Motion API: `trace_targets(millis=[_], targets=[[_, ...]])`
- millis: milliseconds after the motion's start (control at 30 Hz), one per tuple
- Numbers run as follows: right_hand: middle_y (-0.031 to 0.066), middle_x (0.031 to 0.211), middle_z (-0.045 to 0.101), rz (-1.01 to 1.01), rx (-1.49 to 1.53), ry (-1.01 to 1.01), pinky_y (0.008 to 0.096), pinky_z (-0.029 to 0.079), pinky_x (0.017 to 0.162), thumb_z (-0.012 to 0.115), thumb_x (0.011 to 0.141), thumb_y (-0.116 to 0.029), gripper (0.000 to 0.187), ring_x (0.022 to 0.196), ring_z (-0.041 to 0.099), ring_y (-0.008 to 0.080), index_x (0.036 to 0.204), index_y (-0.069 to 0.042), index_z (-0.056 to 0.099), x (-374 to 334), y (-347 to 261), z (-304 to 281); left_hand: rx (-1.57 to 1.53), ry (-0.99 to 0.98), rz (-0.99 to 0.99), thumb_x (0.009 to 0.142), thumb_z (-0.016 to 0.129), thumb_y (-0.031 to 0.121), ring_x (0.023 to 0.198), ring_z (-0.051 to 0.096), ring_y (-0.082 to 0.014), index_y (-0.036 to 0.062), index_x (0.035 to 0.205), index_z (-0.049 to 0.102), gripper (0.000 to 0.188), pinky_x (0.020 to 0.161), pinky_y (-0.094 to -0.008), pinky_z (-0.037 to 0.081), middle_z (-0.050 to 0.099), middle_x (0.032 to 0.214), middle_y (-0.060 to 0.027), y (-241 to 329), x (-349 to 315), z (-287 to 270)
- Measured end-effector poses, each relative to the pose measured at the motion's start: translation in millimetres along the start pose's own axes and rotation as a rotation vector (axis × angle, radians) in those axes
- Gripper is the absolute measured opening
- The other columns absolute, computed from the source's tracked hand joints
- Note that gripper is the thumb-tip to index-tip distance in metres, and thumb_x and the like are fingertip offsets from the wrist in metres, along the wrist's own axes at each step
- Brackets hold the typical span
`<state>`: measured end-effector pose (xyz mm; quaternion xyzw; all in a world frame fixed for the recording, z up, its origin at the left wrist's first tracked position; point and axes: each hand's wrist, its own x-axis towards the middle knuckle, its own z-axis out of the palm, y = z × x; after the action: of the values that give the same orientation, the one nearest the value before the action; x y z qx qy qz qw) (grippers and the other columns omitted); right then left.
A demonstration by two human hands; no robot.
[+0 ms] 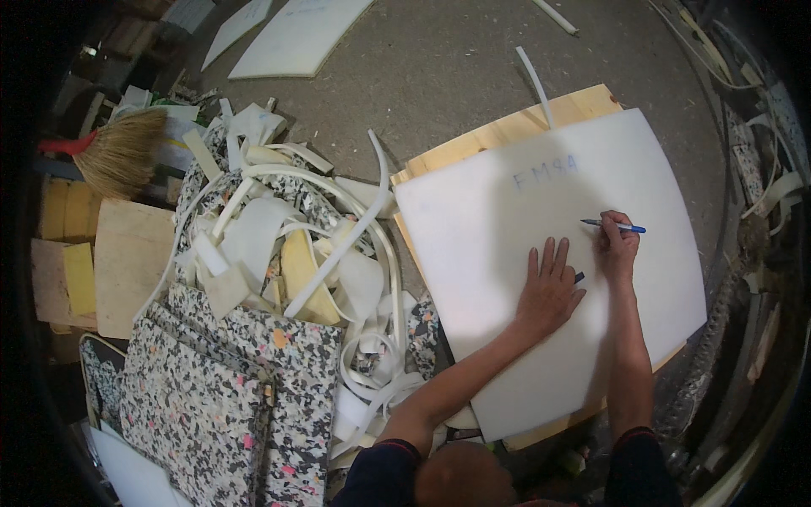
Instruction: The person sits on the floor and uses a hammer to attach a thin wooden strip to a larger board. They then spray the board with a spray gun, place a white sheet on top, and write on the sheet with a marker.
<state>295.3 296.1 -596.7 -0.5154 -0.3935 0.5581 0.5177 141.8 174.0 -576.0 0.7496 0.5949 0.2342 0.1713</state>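
A large white foam sheet lies on a wooden board, whose edges show at the far and near sides. My left hand rests flat on the sheet, fingers stretched out and apart. Beside its thumb and forefinger is a small dark object, perhaps a pen cap; whether the hand grips it I cannot tell. To the right, my right hand is closed around a pen with a blue end. The pen's tip points left, close over the sheet. Blue handwriting stands on the sheet beyond both hands.
Left of the sheet, white and yellow foam offcuts form a heap. Thick speckled foam slabs lie nearer. A broom is at the far left. More white sheets and thin strips lie on the floor beyond.
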Motion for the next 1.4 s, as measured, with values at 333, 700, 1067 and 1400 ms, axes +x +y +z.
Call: trace_targets(millis=[333,700,1067,1400], targets=[[-0.0031,0.067,0.054,-0.002,0.001,0.030,0.0240,0.037,0.047,0.068,0.093,-0.016,0.010,0.054,0.046,0.0061,0.092,-0.005,0.067,1,0,3,0.051,0.018,-0.018,0.091,0.065,0.036,0.145,0.028,-0.0451,-0.0015,0.096,0.060,0.038,0.114,-0.0630,0.024,0.033,0.154,-0.0292,13,-20,-1],[-0.0043,0.074,0.058,-0.044,-0.055,0.004,0.0221,0.037,0.055,0.069,0.092,-0.014,0.010,0.061,0.048,0.0040,0.096,-0.004,0.069,5,9,-3,-0.114,-0.136,0.150,0.091,0.065,0.035,0.143,0.032,-0.0448,-0.0019,0.095,0.060,0.037,0.112,-0.0628,0.029,0.036,0.151,-0.0299,52,-85,19],[0.0024,0.085,0.068,-0.177,-0.414,-0.075,0.0235,0.043,0.060,0.069,0.092,-0.022,0.024,0.069,0.054,0.0067,0.107,-0.003,0.071,39,-42,-3,0.022,-0.013,0.075,0.090,0.068,0.037,0.144,0.033,-0.0429,-0.0021,0.109,0.058,0.045,0.115,-0.0627,0.023,0.038,0.152,-0.0266,1,18,25],[0.0021,0.083,0.071,-0.268,-0.478,-0.151,0.0232,0.047,0.068,0.072,0.089,-0.021,0.023,0.076,0.061,0.0078,0.104,-0.004,0.074,114,-42,14,0.025,-0.061,0.010,0.089,0.069,0.036,0.144,0.032,-0.0425,0.0014,0.093,0.055,0.038,0.115,-0.0641,0.023,0.041,0.151,-0.0249,8,26,15]])
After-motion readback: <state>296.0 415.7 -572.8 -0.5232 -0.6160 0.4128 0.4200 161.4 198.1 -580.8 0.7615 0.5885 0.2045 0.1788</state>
